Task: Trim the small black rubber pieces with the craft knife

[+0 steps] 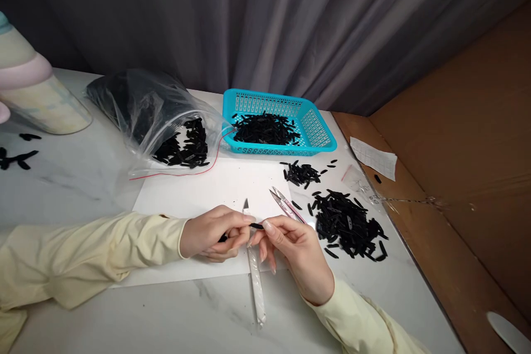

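Note:
Between my two hands is a small, slim black piece (257,226), pinched at one end by each. My left hand (219,232) is curled, with another bit of black showing in its palm. Thumb and forefinger of my right hand (290,240) grip the other end, the remaining fingers bent loosely below. Under them lies a craft knife (256,287) with a pale patterned handle, blade pointing away. Pink-handled thread snips (286,204) rest just beyond my right hand. A white sheet of paper (166,265) is spread beneath.
A blue basket (323,146) of black pieces stands at the back, beside an open clear zip bag (153,105) of them. A large heap (348,224) and a smaller heap (302,173) lie right. A pastel container (45,94) stands left; a brown board (456,177) borders the right.

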A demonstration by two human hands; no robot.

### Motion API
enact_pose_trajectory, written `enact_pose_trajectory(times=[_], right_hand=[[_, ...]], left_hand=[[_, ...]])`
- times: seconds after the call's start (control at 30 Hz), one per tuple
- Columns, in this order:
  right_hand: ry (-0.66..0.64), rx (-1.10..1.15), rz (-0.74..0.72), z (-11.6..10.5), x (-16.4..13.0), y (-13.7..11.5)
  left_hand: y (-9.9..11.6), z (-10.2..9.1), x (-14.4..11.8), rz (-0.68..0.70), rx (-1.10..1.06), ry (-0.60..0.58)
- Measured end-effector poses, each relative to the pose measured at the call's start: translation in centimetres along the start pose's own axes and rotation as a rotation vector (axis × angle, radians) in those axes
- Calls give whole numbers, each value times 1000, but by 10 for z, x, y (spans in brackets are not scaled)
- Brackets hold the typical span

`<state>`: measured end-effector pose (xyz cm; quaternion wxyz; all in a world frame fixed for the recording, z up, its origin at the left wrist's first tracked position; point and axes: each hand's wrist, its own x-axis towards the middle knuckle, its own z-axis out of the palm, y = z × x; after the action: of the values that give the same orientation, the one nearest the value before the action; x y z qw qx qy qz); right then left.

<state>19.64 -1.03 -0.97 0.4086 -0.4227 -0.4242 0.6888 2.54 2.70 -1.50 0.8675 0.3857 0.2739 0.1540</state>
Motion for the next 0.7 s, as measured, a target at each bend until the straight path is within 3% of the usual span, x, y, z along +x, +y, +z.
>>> enact_pose_trajectory(times=[0.7], right_hand=[[-2,13,-7,0,0,2]], left_hand=[[-3,-5,-1,-47,11,-90]])
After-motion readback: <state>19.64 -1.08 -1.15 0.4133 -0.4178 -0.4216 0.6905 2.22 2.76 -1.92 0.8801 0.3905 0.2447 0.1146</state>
